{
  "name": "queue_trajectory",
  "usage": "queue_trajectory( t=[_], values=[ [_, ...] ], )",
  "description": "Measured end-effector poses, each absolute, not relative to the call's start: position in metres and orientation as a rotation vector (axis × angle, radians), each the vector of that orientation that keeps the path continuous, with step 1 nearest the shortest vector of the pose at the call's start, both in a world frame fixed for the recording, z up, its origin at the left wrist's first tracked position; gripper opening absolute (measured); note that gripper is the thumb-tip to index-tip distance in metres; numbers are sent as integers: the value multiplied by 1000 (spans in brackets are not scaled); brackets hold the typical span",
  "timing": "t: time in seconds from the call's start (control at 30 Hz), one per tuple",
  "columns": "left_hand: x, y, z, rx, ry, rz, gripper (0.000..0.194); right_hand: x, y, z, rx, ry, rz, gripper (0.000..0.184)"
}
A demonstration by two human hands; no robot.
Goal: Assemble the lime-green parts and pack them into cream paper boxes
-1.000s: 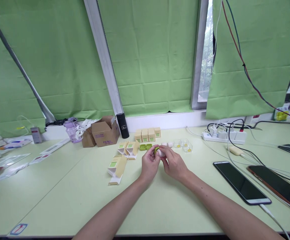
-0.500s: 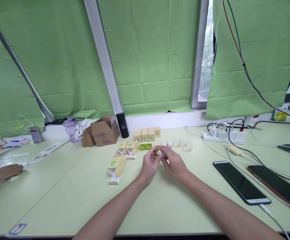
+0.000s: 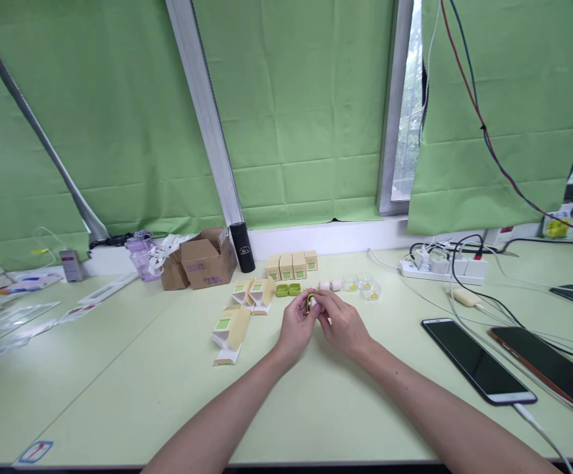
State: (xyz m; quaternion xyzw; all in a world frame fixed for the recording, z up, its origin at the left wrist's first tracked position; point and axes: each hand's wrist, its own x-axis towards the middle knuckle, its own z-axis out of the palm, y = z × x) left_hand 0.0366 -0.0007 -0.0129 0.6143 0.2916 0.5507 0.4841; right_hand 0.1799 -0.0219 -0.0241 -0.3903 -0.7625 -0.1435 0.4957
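My left hand (image 3: 296,322) is closed round a small green case (image 3: 309,302) with a dark inside, above the table. My right hand (image 3: 344,325) meets it from the right, its fingers pinching a small white piece (image 3: 313,302) at the case's opening. Fingers partly hide both things. Just behind the hands stand two open green cases (image 3: 288,289), small white pieces (image 3: 330,286) and several clear plastic containers (image 3: 364,284) with yellow spots. Left of my hands lie opened cream cardboard boxes (image 3: 236,325) with green windows.
Upright cream boxes (image 3: 291,264) stand in a row at the back, near a black bottle (image 3: 242,247) and a brown carton (image 3: 207,261). On the right are phones (image 3: 477,361), cables and a power strip (image 3: 443,268). Clear sheets (image 3: 12,326) lie at far left.
The white piece has shifted slightly against the green case, and less of it shows. My hands stay almost in place. Another person's hand at far left has pulled back from the table.
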Motion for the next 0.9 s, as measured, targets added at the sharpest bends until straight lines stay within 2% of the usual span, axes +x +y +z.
queue_trajectory(
  t=[0.9],
  values=[
    [37, -1, -12, 1479, 733, 1344, 49, 179, -18, -23, -1049, -1895, -427, 37]
  ],
)
